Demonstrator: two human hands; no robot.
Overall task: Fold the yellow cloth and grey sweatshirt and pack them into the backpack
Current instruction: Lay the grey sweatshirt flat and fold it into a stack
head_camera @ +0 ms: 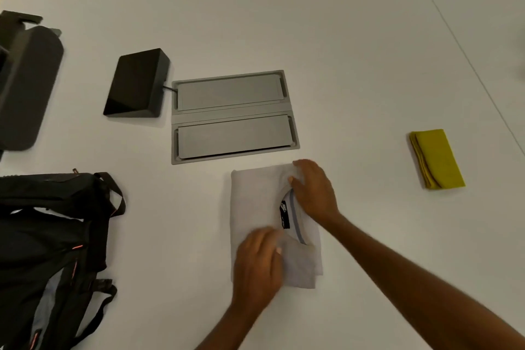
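Observation:
The grey sweatshirt (255, 202) lies folded into a compact rectangle on the white table (355, 51), its collar and black label showing at the right side. My left hand (260, 261) presses flat on its near end. My right hand (314, 189) rests on its far right corner beside the collar, fingers curled onto the fabric. The yellow cloth (437, 159) lies folded in a neat strip at the right, apart from both hands. The black backpack (48, 244) with orange accents lies at the lower left with its top gaping.
A grey recessed cable hatch (231, 116) with two lids sits in the table just beyond the sweatshirt. A black box (136, 84) stands left of the hatch. A dark grey chair back (24, 85) is at the far left edge.

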